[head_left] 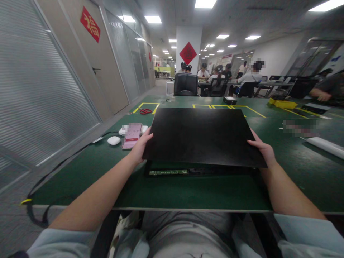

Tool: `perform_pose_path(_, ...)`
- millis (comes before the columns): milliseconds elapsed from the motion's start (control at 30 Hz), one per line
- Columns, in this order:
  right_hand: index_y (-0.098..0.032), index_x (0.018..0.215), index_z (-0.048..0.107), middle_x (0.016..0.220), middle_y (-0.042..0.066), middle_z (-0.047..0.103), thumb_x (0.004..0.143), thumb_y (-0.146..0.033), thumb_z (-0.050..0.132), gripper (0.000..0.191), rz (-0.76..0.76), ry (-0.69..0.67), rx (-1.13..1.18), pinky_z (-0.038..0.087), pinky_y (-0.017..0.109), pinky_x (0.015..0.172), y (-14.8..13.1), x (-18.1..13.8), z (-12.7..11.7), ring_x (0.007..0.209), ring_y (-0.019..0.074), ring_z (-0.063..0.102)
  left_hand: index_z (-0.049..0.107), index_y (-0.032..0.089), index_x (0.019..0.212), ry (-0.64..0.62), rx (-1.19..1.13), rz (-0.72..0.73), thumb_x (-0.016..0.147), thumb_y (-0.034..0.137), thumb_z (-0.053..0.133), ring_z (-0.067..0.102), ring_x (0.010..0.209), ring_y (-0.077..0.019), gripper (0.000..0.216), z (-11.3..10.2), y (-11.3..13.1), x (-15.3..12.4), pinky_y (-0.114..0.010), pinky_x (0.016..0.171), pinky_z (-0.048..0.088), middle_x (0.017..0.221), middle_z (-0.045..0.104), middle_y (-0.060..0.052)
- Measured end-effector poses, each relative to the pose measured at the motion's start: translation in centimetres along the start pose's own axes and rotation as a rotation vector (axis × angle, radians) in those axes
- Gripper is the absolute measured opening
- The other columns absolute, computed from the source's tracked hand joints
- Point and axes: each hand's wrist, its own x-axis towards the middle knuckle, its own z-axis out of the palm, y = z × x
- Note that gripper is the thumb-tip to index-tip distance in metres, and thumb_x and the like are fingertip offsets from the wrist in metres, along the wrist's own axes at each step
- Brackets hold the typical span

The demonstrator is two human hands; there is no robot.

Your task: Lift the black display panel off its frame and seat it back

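Note:
A thin black rectangular panel (pixel 201 136) is held up by its two short sides, tilted over the green table. My left hand (pixel 142 142) grips its left edge, thumb on top and the other fingers mostly hidden beneath. At the right edge, my right hand (pixel 263 148) holds it the same way. Under the panel lies a dark flat frame (pixel 212 172), largely covered. A strip of green circuit board (pixel 168 172) shows along its near side.
Left of the panel lie a phone (pixel 132 136), a white rounded case (pixel 114 140) and red-handled scissors (pixel 145 111). A white tube-like object (pixel 326 147) rests at the right. Yellow tape (pixel 223 106) marks the green table (pixel 188 195). Other people sit farther back.

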Motion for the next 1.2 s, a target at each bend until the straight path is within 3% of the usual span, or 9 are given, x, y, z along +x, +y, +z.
perform_pose_path(133,-0.023,0.114,0.073,0.117,0.007,0.077,0.061,-0.020,0.077,0.054,0.008,0.033,0.080,0.056,0.048,0.101,-0.4,0.7,-0.3,0.110,0.0332,0.072,0.062,0.018,0.142,-0.035,0.189,0.027,0.083,0.048,0.066,0.046,0.145,-0.0375,0.066,-1.9,-1.7,1.4,-0.051,0.123,0.032,0.148,0.062,-0.010)
perform_pose_path(200,-0.021,0.106,0.074,0.109,0.008,0.079,0.058,-0.015,0.075,0.048,0.000,0.079,0.092,0.059,0.048,0.096,-0.6,1.0,-0.4,0.105,0.0333,0.073,0.063,0.021,0.142,0.060,0.492,0.067,0.084,0.051,0.063,0.033,0.154,-0.0353,0.065,-3.1,-2.5,2.1,-0.047,0.127,0.023,0.158,0.053,-0.009)
perform_pose_path(267,-0.019,0.100,0.074,0.100,0.009,0.079,0.058,-0.012,0.071,0.043,-0.026,0.157,0.120,0.061,0.047,0.091,-0.8,1.0,-0.2,0.099,0.0323,0.075,0.058,0.019,0.146,0.069,0.797,0.072,0.087,0.052,0.057,0.026,0.157,-0.0328,0.068,-4.1,-3.0,2.5,-0.046,0.129,0.015,0.165,0.042,-0.011)
perform_pose_path(467,-0.016,0.091,0.068,0.072,0.003,0.069,0.065,-0.005,0.061,0.029,-0.036,0.519,0.202,0.064,0.042,0.079,-0.4,1.3,0.1,0.078,0.0226,0.072,0.048,0.013,0.154,-0.116,1.276,0.047,0.089,0.062,0.050,0.025,0.157,-0.0384,0.081,-4.3,-3.3,1.9,-0.052,0.128,0.018,0.170,0.030,-0.018)
perform_pose_path(600,-0.018,0.092,0.062,0.085,-0.001,0.069,0.065,0.000,0.060,0.032,-0.195,0.716,0.307,0.063,0.039,0.083,0.4,2.3,-0.5,0.077,0.0156,0.068,0.046,0.012,0.155,-0.162,1.380,0.035,0.090,0.062,0.050,0.028,0.156,-0.0394,0.082,-4.0,-3.3,1.5,-0.053,0.127,0.022,0.170,0.028,-0.019)
perform_pose_path(800,-0.022,0.097,0.050,0.088,-0.007,0.066,0.063,0.007,0.054,0.045,-0.388,0.829,0.427,0.063,0.033,0.079,0.9,3.4,-1.9,0.080,0.0109,0.069,0.046,0.012,0.155,-0.178,1.421,0.030,0.090,0.062,0.049,0.029,0.156,-0.0376,0.083,-3.9,-3.3,1.6,-0.051,0.127,0.023,0.169,0.029,-0.020)
perform_pose_path(967,-0.024,0.101,0.050,0.088,-0.007,0.064,0.069,0.006,0.052,0.044,-0.308,0.946,0.492,0.062,0.027,0.070,0.8,3.4,-2.5,0.076,0.0086,0.067,0.046,0.009,0.154,-0.184,1.432,0.033,0.091,0.061,0.048,0.028,0.156,-0.0388,0.082,-3.8,-3.4,1.5,-0.054,0.126,0.023,0.169,0.029,-0.022)
perform_pose_path(1200,-0.026,0.110,0.052,0.098,-0.006,0.067,0.077,0.007,0.051,0.046,-0.317,0.903,0.553,0.062,0.029,0.076,1.0,3.5,-2.5,0.088,0.0102,0.070,0.048,0.012,0.153,-0.188,1.436,0.042,0.090,0.062,0.049,0.030,0.155,-0.0389,0.081,-3.8,-3.3,1.5,-0.055,0.126,0.025,0.168,0.032,-0.021)
